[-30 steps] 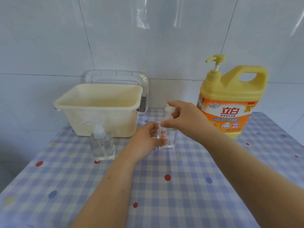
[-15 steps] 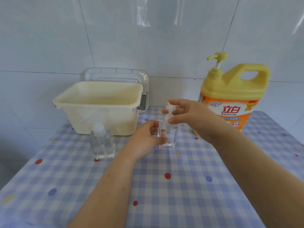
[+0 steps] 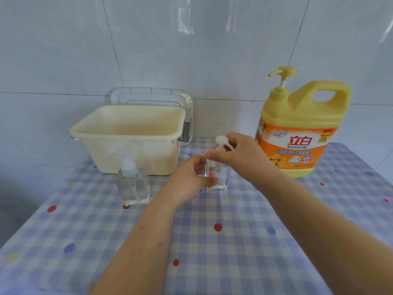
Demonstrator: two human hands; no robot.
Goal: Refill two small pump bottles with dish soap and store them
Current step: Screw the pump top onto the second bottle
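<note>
The left grip (image 3: 191, 177) curled round the clear pump bottle (image 3: 222, 179), which stood upright on the checked surface (image 3: 212, 241). Just above, the right grip (image 3: 238, 154) pinched that bottle's white pump top (image 3: 221, 141). The second pump bottle (image 3: 133, 184) stood left of both grips. The yellow dish soap jug (image 3: 297, 135) stood just behind the right grip, and a cream tub (image 3: 131, 137) behind the left.

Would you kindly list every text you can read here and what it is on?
"立白": red brand on the orange label of the yellow dish soap jug.
"新金桔洗洁精": beneath it, just legible.
Remaining label print: too blurred.
Free pump bottle, held pump bottle, tub: none.
</note>
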